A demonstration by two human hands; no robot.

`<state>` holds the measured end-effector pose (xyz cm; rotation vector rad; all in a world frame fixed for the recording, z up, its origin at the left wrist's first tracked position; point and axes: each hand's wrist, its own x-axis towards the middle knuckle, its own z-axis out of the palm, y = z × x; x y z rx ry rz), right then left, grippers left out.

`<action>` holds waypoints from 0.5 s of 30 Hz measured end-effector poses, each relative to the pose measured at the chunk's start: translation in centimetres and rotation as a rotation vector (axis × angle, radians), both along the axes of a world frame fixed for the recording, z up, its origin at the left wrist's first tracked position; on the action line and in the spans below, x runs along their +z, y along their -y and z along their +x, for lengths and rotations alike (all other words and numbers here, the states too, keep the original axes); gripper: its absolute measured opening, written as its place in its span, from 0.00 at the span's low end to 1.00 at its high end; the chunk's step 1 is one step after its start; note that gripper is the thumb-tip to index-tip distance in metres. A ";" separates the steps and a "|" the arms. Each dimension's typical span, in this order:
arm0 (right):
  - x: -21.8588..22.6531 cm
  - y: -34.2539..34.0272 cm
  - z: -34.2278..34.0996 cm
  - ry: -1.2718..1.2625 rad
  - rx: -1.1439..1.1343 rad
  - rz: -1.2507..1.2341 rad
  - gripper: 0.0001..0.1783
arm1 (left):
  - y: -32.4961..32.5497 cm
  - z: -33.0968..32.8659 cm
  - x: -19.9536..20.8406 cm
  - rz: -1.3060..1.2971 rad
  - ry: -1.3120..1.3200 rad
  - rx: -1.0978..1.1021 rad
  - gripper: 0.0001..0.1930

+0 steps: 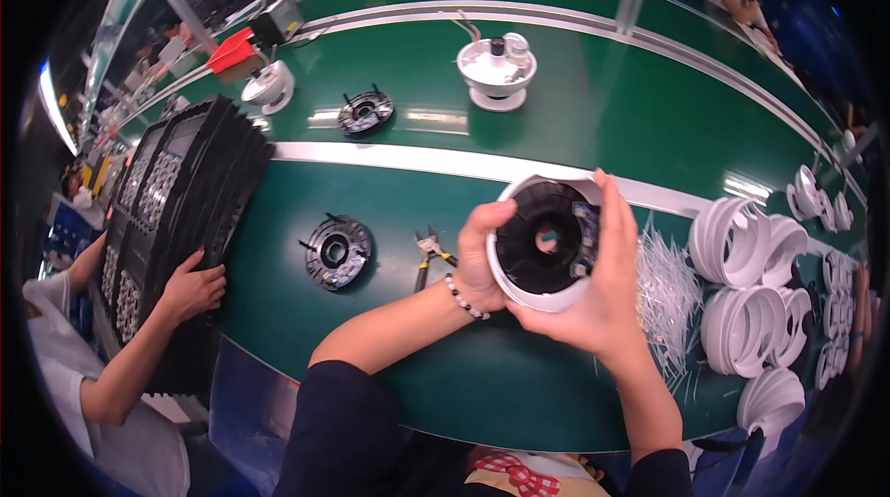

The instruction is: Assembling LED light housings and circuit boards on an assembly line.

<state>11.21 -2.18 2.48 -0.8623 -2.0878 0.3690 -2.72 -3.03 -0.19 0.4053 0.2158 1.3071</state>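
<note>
Both my hands hold a round white housing (520,288) with a black ring-shaped part (540,242) set inside it, tilted up toward me above the green bench (389,210). My left hand (477,251), with a bead bracelet on the wrist, grips the housing's left rim. My right hand (607,288) wraps around its right side and bottom, fingers reaching over the top edge. A small circuit board shows at the ring's right edge.
A black round part (337,251) and small pliers (428,251) lie left of my hands. White cable ties (663,288) and stacked white housings (746,312) sit at right. Another person's hand (193,288) rests on black trays (176,191) at left. Further parts ride the green conveyor (603,108).
</note>
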 end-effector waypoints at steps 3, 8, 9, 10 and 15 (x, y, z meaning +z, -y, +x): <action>0.0 -0.7 0.9 -0.032 0.009 -0.006 0.62 | -0.7 1.1 -0.3 0.063 0.072 0.021 0.28; -0.8 -0.7 0.6 -0.068 -0.023 0.014 0.61 | -0.5 1.1 -0.7 0.035 -0.080 0.124 0.32; -1.0 -0.6 0.5 -0.094 -0.037 0.015 0.61 | -0.5 1.3 -0.5 0.000 -0.145 0.168 0.32; -1.2 -0.5 0.4 -0.095 -0.065 0.016 0.61 | -0.5 1.5 -0.4 -0.001 -0.144 0.163 0.32; -1.6 0.2 -0.1 -0.116 -0.132 0.060 0.60 | -0.6 1.4 -0.3 0.089 -0.152 0.163 0.32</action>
